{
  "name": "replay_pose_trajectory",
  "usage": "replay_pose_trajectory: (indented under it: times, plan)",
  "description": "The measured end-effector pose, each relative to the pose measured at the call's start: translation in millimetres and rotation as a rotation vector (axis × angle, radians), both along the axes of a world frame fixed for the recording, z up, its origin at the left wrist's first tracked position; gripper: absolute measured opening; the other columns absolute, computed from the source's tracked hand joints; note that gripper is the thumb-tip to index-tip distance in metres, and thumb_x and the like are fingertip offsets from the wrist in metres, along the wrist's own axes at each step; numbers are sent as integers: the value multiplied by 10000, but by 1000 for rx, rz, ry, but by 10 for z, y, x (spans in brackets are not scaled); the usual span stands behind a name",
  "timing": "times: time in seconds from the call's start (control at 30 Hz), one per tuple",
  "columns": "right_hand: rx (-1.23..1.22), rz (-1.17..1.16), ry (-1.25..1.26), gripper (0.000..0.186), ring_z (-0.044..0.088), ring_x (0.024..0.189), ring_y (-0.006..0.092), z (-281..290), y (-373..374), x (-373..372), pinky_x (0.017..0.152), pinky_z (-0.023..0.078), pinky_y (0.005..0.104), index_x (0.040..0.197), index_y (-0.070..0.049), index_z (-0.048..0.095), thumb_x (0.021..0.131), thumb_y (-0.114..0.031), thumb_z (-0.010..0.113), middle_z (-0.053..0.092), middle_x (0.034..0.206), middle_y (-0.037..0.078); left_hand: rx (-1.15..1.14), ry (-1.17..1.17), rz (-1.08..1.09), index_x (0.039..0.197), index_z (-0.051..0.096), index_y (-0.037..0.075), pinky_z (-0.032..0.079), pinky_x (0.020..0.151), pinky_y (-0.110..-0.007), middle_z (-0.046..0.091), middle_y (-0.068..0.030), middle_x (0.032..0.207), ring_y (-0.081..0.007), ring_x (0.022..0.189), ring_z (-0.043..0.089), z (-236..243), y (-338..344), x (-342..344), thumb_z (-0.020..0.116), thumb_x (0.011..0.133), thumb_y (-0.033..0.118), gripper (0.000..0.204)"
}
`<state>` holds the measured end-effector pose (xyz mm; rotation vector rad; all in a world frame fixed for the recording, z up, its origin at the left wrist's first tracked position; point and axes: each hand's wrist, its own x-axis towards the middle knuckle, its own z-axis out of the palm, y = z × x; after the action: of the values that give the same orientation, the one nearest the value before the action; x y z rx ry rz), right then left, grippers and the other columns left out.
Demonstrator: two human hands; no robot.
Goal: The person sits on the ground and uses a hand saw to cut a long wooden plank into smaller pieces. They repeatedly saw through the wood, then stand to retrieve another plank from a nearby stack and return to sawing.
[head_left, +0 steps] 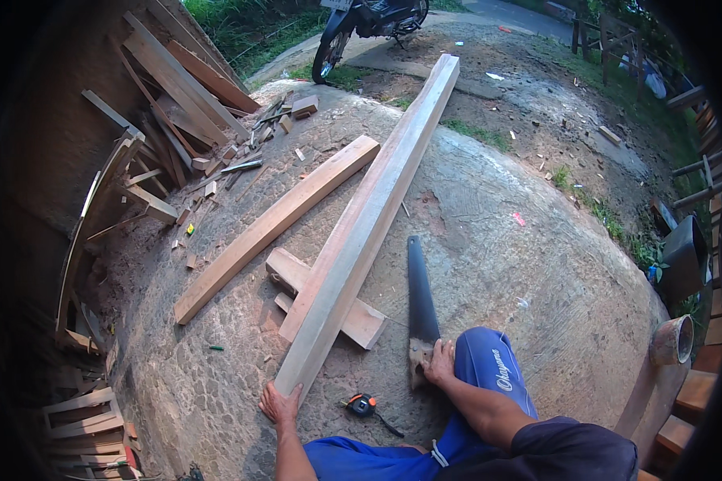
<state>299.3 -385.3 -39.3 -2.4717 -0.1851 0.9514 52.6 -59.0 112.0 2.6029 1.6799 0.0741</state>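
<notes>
A long squared wooden beam (371, 216) runs away from me, its near part resting across a short wooden block (363, 322). My left hand (280, 402) grips the beam's near end, thumb on one side and fingers on the other. To the right of the beam a handsaw (422, 284) points its dark blade away from me. Closed on the saw's handle is my right hand (439, 364), close to my bent knee. A black and orange tape measure (361, 405) lies on the ground between my hands.
A shorter beam (274, 228) lies left of the long one. Planks (180, 80) lean on the left wall, with offcuts (285, 120) scattered below. A motorcycle (369, 24) stands at the far end. A bucket (671, 341) and stacked timber (695, 391) are on the right.
</notes>
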Motion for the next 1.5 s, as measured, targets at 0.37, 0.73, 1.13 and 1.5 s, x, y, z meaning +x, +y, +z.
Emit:
replay_pose_trajectory:
  times: [0.37, 0.73, 1.13, 1.5]
  plan:
    - [58, 52, 68, 1096, 25, 1566, 548, -80, -69, 10, 1298, 132, 513, 1650, 8, 69, 896, -346, 781, -52, 1653, 418, 115, -82, -44, 1177, 649, 81, 408, 1033, -481, 677, -127, 1156, -331, 1164, 586, -99, 115, -3, 917, 591, 614, 837]
    - [37, 90, 10, 1048, 39, 1562, 551, 43, -65, 63, 1293, 138, 529, 1645, -4, 144, 883, -338, 781, -24, 1660, 406, -6, 20, 14, 1237, 626, 108, 381, 1059, -485, 673, -121, 1196, -317, 1213, 571, -128, 109, 418, 856, 646, 685, 858]
    - [74, 925, -376, 808, 585, 1197, 385, 125, -121, -220, 932, 527, 510, 1514, -213, 454, 764, -69, 719, 526, 1343, 162, -231, -51, -42, 1354, 546, 154, 352, 1115, -489, 631, -106, 1328, -310, 1317, 513, -66, 223, 320, 901, 665, 502, 850]
    - [424, 353, -347, 777, 564, 1310, 414, 1066, 38, -196, 1101, 461, 473, 1551, -102, 387, 821, 5, 633, 572, 1408, 219, -253, -182, -135, 1516, 439, 217, 288, 1192, -502, 566, -125, 1454, -330, 1406, 458, -59, 254, 201, 907, 664, 436, 997]
